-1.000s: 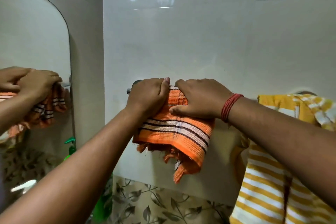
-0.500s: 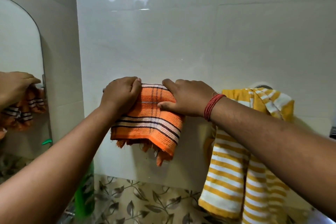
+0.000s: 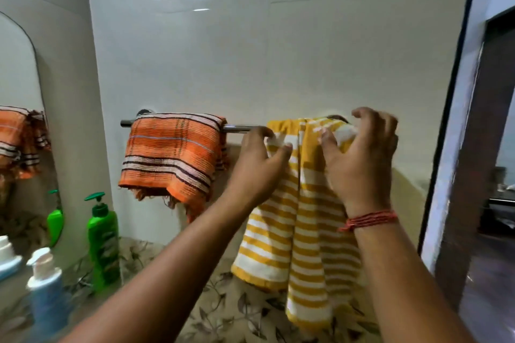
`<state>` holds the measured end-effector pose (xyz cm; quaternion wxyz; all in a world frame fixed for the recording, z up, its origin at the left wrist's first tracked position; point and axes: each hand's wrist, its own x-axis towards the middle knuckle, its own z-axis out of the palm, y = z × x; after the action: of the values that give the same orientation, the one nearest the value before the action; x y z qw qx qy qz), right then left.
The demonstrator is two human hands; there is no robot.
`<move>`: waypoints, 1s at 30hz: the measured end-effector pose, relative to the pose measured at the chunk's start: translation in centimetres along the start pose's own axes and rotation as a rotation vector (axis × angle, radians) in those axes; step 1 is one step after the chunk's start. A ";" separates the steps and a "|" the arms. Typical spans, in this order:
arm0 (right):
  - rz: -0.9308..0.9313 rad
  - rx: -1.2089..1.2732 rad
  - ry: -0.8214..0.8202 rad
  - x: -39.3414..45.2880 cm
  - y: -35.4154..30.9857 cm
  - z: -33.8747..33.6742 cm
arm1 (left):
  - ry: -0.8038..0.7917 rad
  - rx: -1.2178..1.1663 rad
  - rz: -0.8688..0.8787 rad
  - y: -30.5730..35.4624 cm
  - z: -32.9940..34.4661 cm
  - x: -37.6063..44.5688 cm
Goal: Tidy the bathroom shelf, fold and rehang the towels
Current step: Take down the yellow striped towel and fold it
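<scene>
Yellow towel point(image 3: 301, 231) hangs bunched at right end of rail point(image 3: 239, 128). My left hand point(image 3: 259, 164) pinches top fold; right hand point(image 3: 362, 164) curls fingers over bunch. Judgement: draw folds apart along rail, keep hems level.

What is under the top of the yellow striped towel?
The metal rail passes under the yellow striped towel; its bare part shows beside it. The cloth hides the rest there.

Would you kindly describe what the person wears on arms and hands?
Both forearms are bare, no sleeves in view. A band of red thread, wound several times, circles the right wrist. The left hand and right hand wear no gloves.
</scene>
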<state>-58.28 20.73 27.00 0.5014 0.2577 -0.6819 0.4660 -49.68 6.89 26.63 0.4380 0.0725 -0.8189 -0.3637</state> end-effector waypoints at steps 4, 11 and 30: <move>0.306 0.245 -0.352 -1.8 1.4 0.3 | 0.030 -0.218 -0.243 2.3 4.4 -0.7; 0.173 0.529 -0.501 -4.8 1.9 -1.3 | 0.163 -0.310 -0.309 4.6 7.2 -3.5; 0.391 1.297 -1.397 -14.2 3.3 -4.2 | 0.321 -0.209 -0.529 -0.5 0.8 -20.3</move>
<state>-53.99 24.26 12.90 -0.3418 0.5846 -0.4676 0.5681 -38.12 15.84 12.51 0.4569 0.2941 -0.6503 -0.5309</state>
